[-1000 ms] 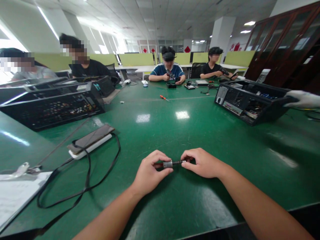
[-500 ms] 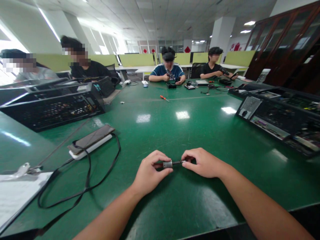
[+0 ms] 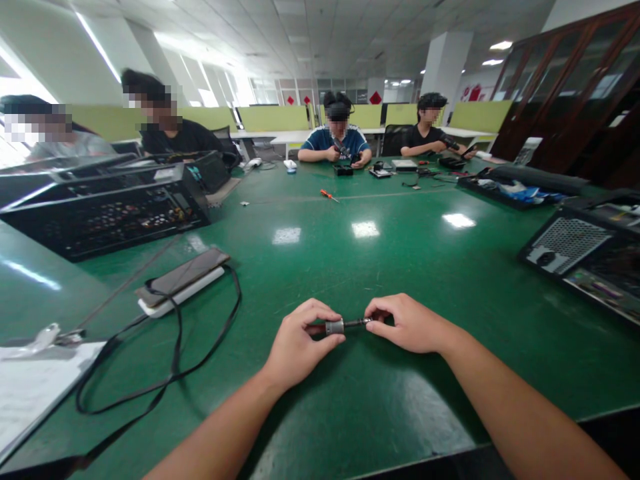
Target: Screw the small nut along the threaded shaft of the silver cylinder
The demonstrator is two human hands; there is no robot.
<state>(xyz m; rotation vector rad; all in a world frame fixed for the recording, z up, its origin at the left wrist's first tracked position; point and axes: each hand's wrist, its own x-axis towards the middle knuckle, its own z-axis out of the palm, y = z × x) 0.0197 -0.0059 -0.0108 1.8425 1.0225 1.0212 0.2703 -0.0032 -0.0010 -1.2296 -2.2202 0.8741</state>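
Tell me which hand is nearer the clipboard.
Left. The left hand is to the right of the clipboard; the right hand is farther right.

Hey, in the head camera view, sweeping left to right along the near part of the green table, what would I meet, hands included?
White paper → strip-shaped item → left hand → small metal part → right hand → black computer case.

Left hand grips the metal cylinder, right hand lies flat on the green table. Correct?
Not the right hand: it isn't flat on the green table; the head view shows its thumb and fingertips pinching the thin rod at one end. The left hand does grip the metal cylinder.
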